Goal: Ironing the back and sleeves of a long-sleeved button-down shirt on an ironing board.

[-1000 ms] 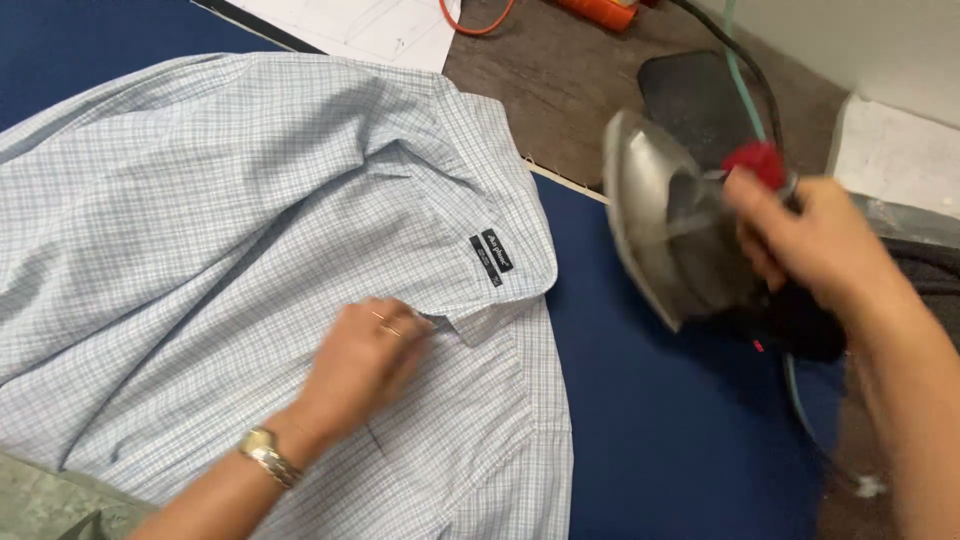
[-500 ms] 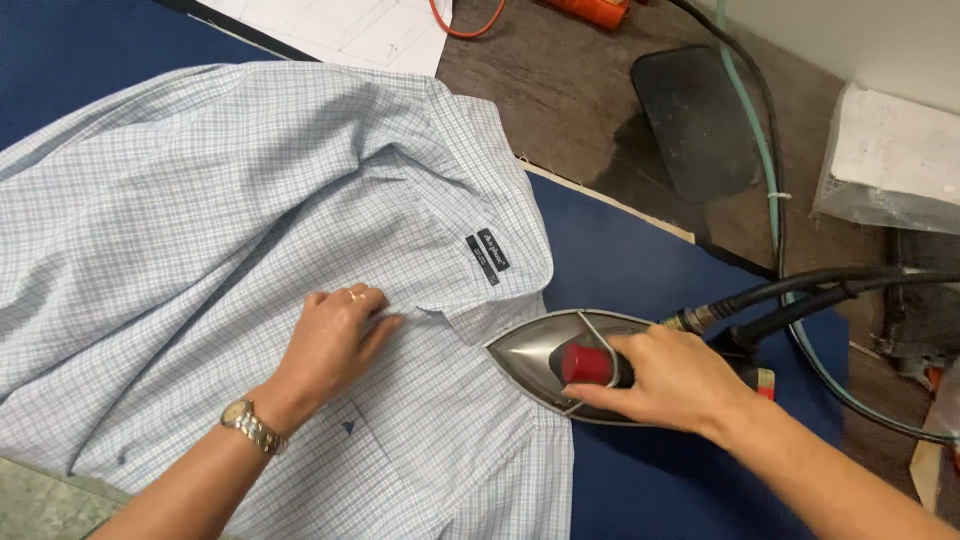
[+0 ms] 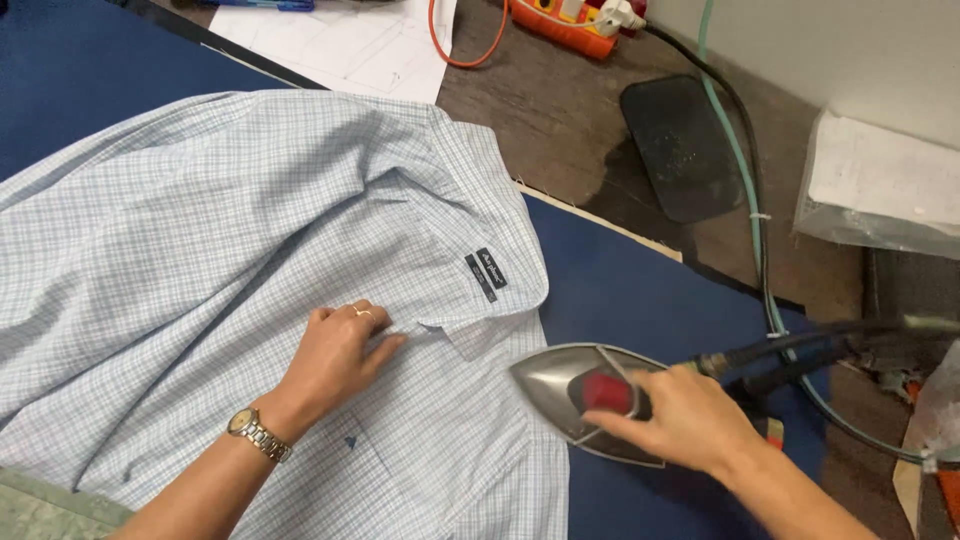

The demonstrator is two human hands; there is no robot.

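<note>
A light blue checked shirt [image 3: 200,230] lies spread on a dark blue padded board [image 3: 640,300], its collar with a dark label turned toward the right. My left hand [image 3: 340,355], with a ring and a wristwatch, presses flat on the shirt just below the collar. My right hand [image 3: 680,420] grips the red handle of a grey steam iron [image 3: 560,385]. The iron lies sole down at the shirt's right edge, its tip pointing left toward my left hand.
A black rubber iron rest [image 3: 680,145] lies on the brown table beyond the board. Black hoses and a green tube [image 3: 755,230] run from the iron to the right. White papers [image 3: 350,40], an orange cable and a power strip [image 3: 590,15] sit at the back.
The iron was held tilted up off the board at the right; my right hand has brought it down flat onto the shirt's edge. My left hand stayed pressing near the collar.
</note>
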